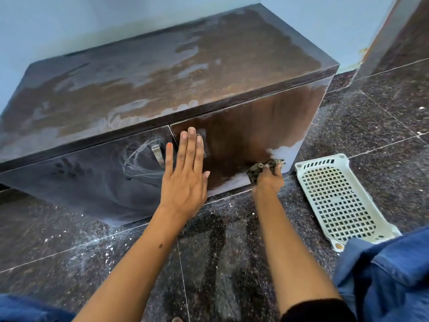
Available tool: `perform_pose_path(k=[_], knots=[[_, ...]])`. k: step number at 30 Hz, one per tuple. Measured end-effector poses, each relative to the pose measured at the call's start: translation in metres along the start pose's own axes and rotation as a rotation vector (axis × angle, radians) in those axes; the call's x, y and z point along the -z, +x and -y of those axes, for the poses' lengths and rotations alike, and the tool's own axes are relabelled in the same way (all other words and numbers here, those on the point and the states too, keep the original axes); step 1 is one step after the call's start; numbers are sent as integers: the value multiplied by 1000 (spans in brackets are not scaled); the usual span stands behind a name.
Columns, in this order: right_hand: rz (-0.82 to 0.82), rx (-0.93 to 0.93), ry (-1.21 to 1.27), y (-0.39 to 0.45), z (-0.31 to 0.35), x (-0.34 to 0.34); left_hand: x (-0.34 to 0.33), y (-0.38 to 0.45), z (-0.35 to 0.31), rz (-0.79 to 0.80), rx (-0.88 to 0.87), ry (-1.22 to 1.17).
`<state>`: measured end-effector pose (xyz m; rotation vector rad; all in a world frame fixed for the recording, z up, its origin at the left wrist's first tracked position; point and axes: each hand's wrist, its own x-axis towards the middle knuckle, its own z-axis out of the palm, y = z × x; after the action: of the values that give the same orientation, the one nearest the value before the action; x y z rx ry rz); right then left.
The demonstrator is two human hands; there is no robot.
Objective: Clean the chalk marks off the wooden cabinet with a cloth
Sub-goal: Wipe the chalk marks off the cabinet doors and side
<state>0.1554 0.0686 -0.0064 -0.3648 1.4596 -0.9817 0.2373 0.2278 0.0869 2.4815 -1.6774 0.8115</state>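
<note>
With the left hand (185, 173) flat and open, bracing the cabinet (243, 135) door, the right hand (267, 180) clenches the cloth (260, 169) low against it and should rub firmly across the remaining white chalk (282, 151).

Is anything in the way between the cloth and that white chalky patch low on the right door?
Nothing visible. The right hand grips the cloth against the right door, just below-left of the chalk patch. The left hand lies flat, well left.
</note>
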Motion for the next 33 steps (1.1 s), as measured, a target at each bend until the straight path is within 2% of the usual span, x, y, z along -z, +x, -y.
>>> perform_pose_path(k=[3, 5, 7, 11, 14, 16, 17, 19, 22, 23, 26, 28, 31, 33], knots=[[-22, 302, -56, -32, 2, -11, -3, 2, 0, -7, 15, 0], [34, 528, -55, -64, -6, -20, -6, 2, -2, -13, 25, -23], [56, 584, 0, -82, -10, -23, -8, 1, -2, -13, 25, -35], [23, 503, 17, -59, -8, -21, -7, 1, -2, -17, 20, -40], [-85, 243, -39, -19, 3, -11, -5, 1, -2, -8, 15, -53], [-83, 86, -10, 3, 13, -4, -4, 1, -1, 1, 14, -51], [-78, 65, 1, 10, 16, -2, -4, 1, -1, 3, 12, -47], [-86, 164, -24, 5, 19, -2, -5, 0, -1, 1, 13, -45], [-57, 516, -73, -33, 16, -13, -8, 1, -1, -2, 16, -44], [-31, 581, -67, -45, 13, -16, -9, 1, -1, -1, 17, -43], [-35, 608, 2, -45, 16, -22, -9, 1, -1, -3, 14, -34], [-78, 522, 34, -26, 25, -19, -9, 1, -1, -1, 12, -32], [-85, 193, 116, 8, 40, -6, -6, 1, -1, 6, 16, -30], [-93, 66, 81, 22, 46, 2, -5, 1, -2, 10, 12, -31]])
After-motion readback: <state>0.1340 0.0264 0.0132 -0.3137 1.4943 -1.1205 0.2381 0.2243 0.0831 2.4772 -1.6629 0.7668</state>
